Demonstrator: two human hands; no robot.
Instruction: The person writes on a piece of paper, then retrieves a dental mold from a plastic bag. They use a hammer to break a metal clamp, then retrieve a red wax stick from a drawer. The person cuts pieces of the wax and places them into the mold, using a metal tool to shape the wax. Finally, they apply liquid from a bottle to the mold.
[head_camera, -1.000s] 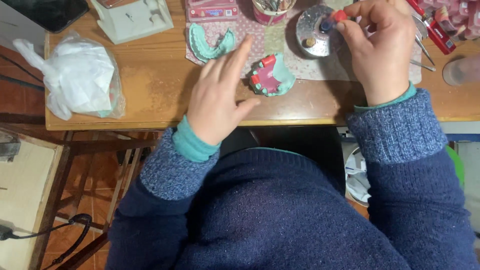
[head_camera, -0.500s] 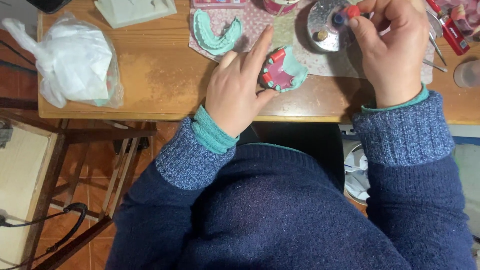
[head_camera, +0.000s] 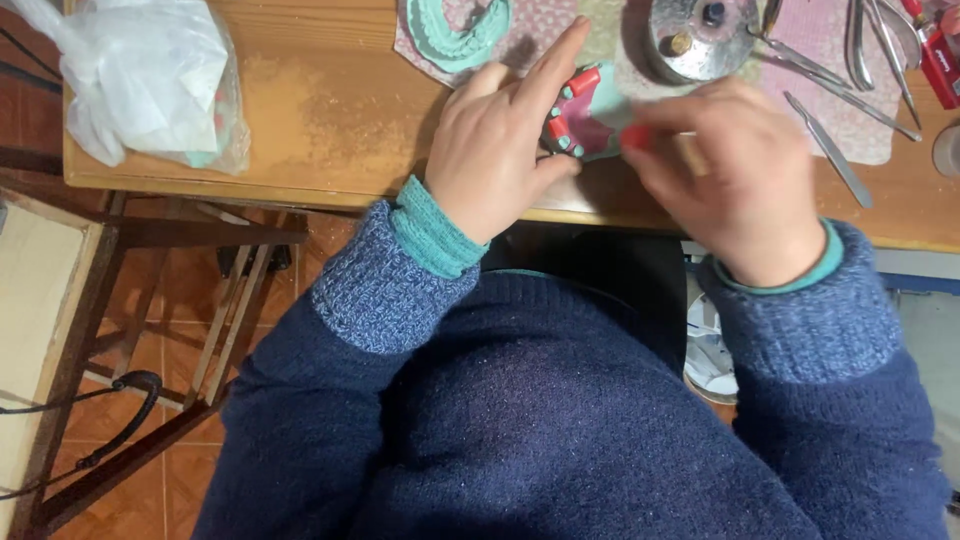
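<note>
My left hand (head_camera: 500, 150) grips a teal dental cast with red wax along its arch (head_camera: 580, 120) at the front edge of the wooden table (head_camera: 300, 120), index finger stretched over it. My right hand (head_camera: 730, 170), blurred, sits just right of the cast and pinches a small red-tipped piece (head_camera: 636, 136) against the cast's right side. A second teal cast (head_camera: 460, 35) lies on the patterned cloth (head_camera: 560, 25) behind my left hand. A round metal dish (head_camera: 695, 35) stands behind my right hand.
A crumpled white plastic bag (head_camera: 150, 75) sits on the table's left end. Several metal dental tools (head_camera: 830, 150) lie on the right on a pink cloth. A wooden stool frame (head_camera: 200, 300) and a black cable (head_camera: 110, 420) are on the tiled floor below.
My right hand has come down from the metal dish to the cast's right side, carrying the red-tipped piece. My left hand keeps its hold on the cast; the view has shifted.
</note>
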